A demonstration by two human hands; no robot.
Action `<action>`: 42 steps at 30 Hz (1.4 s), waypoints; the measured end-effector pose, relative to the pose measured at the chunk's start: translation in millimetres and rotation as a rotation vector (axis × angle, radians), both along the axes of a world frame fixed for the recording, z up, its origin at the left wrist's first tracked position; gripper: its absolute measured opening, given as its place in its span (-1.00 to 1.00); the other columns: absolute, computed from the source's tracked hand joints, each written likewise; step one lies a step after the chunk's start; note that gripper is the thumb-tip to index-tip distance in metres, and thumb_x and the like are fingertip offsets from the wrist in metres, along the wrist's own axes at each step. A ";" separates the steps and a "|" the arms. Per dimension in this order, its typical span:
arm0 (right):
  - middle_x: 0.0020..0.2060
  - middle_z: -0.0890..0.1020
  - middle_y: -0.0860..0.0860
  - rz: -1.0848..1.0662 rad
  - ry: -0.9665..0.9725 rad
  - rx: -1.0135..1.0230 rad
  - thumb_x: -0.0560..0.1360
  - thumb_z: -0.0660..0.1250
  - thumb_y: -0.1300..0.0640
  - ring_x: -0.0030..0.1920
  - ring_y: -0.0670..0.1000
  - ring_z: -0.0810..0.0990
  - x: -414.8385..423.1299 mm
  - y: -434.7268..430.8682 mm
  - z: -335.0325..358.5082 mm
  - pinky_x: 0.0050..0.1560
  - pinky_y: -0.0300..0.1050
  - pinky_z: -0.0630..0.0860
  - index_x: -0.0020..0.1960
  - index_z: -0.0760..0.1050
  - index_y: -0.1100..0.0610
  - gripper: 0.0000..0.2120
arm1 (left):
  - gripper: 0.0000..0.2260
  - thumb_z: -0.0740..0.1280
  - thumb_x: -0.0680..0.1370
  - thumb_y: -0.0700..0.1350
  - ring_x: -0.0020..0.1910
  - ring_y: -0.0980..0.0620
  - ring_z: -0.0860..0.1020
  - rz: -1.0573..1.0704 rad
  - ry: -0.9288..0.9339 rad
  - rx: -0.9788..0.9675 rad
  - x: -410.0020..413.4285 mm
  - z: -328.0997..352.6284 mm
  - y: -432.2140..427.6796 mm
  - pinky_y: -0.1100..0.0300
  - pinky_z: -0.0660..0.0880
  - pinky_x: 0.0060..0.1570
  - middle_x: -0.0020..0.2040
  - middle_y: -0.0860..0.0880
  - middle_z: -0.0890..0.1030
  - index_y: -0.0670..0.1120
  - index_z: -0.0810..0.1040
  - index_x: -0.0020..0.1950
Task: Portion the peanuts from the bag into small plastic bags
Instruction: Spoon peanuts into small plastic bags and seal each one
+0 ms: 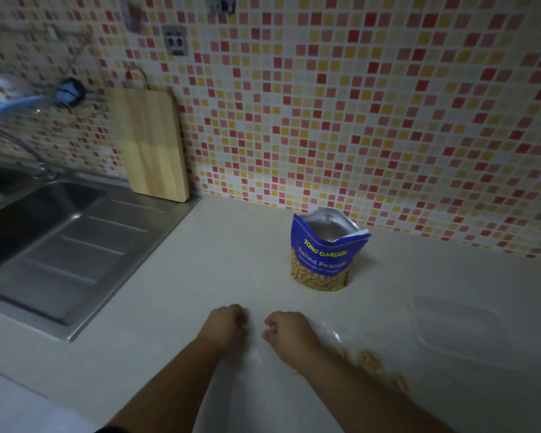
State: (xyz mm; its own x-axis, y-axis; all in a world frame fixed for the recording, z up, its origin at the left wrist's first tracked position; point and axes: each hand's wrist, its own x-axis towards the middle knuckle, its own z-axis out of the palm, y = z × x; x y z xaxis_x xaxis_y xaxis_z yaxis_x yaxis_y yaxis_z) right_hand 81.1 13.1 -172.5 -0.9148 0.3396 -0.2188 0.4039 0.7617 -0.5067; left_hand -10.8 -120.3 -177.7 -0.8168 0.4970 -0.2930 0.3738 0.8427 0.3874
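Work on a portion of peanuts: a person's left hand (225,323) and right hand (286,332) sit close together at the near middle of a pale kitchen surface (200,260). The fingers of both are curled, and each seems to pinch the mouth edge of a small plastic bag (331,337) of clear film. Dim light and blur leave the grip itself hard to read.

The film lies flat on the surface and runs near and right under the right forearm, where a loose heap of peanuts (369,360) shows through it. Farther back and a little right, well apart from both hands, the blue peanut bag (322,254) stands upright with its torn top gaping, near the tiled wall (388,120). To the right lies a clear plastic container (456,326), barely distinguishable from the surface. At far left are a steel sink (91,245) and a wooden cutting board (150,145) leaning on the wall.

The portion looks ready for closing. The forearm passing over the nuts could drag the slippery film and push peanuts out of the mouth. A mouth closed unevenly might spill when lifted. A careless reach could also tip the open peanut bag.
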 end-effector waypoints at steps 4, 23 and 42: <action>0.07 0.65 0.01 -0.011 -0.037 0.015 0.42 0.29 -0.13 0.17 0.09 0.51 -3.9 -4.9 -5.7 0.23 -0.12 0.44 0.22 0.51 -0.05 -0.60 | -0.77 0.18 0.47 -0.06 -0.04 -0.01 0.45 -0.095 0.061 -0.082 -4.0 -4.5 -7.3 0.17 0.39 0.09 0.05 -0.04 0.60 0.02 0.57 0.05; -0.26 0.61 0.00 -0.242 0.255 -0.696 0.44 0.40 0.21 -0.18 -0.05 0.55 -4.4 15.7 27.7 -0.12 -0.24 0.43 -0.29 0.53 0.00 -0.81 | -0.68 0.45 0.43 -0.27 -0.15 0.01 0.58 0.070 -0.613 0.638 -7.5 57.4 2.3 0.26 0.52 -0.10 -0.15 -0.10 0.63 -0.06 0.53 0.13; -0.37 0.61 -0.15 0.018 0.134 -0.620 0.43 0.42 0.17 -0.39 -0.34 0.51 7.2 67.2 93.3 -0.25 -0.47 0.40 -0.23 0.62 -0.02 -0.88 | -0.85 0.50 0.34 -0.33 -0.24 0.04 0.55 -0.143 -0.647 0.524 -12.7 90.6 43.8 0.30 0.50 -0.19 -0.30 -0.04 0.62 -0.13 0.59 -0.26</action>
State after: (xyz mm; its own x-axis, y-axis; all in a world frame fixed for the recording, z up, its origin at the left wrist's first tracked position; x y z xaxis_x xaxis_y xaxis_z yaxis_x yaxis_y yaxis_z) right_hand 88.2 80.3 -79.2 -0.9523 0.1707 -0.2528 0.2960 0.3161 -0.9014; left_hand -23.4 -76.4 -87.1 -0.4860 0.7851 -0.3838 0.0334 0.4555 0.8896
